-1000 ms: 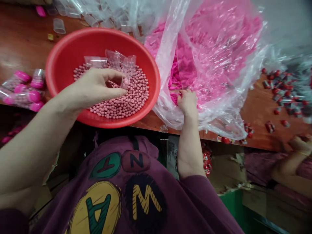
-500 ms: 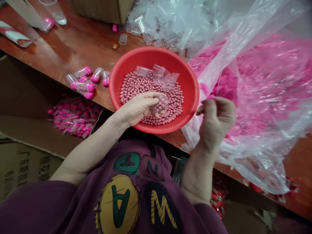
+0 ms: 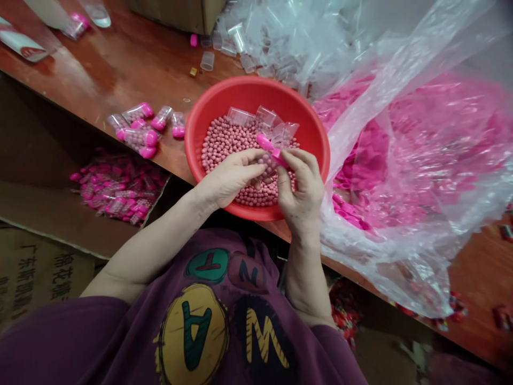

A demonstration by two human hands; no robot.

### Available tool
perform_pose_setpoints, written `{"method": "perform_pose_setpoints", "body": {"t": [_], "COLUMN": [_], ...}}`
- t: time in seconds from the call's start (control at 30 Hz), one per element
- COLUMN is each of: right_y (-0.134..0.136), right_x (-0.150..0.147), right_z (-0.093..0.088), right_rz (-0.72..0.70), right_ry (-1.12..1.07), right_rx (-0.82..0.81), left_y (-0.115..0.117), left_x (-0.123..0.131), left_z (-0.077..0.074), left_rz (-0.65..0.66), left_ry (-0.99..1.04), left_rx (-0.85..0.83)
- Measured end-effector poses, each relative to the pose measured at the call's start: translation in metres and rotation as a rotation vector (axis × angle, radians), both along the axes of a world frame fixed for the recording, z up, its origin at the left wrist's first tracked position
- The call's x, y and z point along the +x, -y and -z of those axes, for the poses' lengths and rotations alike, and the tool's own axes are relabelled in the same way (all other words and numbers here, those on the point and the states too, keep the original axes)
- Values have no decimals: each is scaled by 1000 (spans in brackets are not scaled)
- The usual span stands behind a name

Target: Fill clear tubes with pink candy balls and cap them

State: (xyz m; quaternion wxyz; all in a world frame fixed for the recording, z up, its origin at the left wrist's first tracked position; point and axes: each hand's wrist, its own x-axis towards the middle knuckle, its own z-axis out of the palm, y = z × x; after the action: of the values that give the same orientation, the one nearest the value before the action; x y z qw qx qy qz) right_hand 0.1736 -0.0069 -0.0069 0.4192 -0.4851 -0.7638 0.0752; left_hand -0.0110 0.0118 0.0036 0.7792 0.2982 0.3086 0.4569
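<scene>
Above the red basin (image 3: 256, 88), fingers clamped, the left hand (image 3: 225, 179) holds a bead-filled tube (image 3: 266, 162), the right hand (image 3: 301, 187) a pink cap (image 3: 277, 155).

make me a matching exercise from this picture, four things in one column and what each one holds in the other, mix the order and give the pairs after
Things
1. left hand
2. right hand
3. red basin
4. open cardboard box

What it holds
A. a heap of pink-capped tubes, below the tabletop
B. a pink cap
C. loose pink balls, with clear containers lying on them
D. a single ball-filled clear tube

Right pairs: 1-D, 2-B, 3-C, 4-A
</scene>
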Motion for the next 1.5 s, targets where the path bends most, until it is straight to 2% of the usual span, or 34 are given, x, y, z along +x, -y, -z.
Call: {"method": "perform_pose_setpoints", "body": {"t": [0.13,0.23,0.47,0.67,0.83,1.03,1.13,1.23,1.3,1.33,1.4,1.5], "right_y": [3,0,2,1,5,19,16,3,-5,-8,-9,-1], "right_x": [-5,-6,-5,-12,-23,-27,-20,-17,-20,-22,-24,-21], "right_z": [2,6,4,2,3,-2,-4,-5,-8,-10,-15,-17], "right_rz": [-28,-29,-35,38,102,17,18,21,-48,-87,-98,-55], "right_ry": [-209,-342,-472,-324,-200,-128,-273,-671,-907,-971,-976,-711], "right_rx": [27,-23,-151,-89,-28,-24,-162,-384,-526,-556,-502,-350], "left_y": [0,0,2,3,3,2,2,4,5,6,4,0], "left_x": [-1,-3,-4,0,3,3,1,-1,-2,-2,-3,-2], "left_z": [4,5,0,-6,-4,-2,-2,-3,-3,-3,-3,-5], "left_rz": [18,22,12,-26,-97,-172,-151,31,132,144,111,30], "left_ry": [-1,-2,-23,-96,-97,-70,-49,-68,-81,-77,-44,3], "left_rx": [56,51,-23,-24,32,5,55,115,121,112,72,-26]}}
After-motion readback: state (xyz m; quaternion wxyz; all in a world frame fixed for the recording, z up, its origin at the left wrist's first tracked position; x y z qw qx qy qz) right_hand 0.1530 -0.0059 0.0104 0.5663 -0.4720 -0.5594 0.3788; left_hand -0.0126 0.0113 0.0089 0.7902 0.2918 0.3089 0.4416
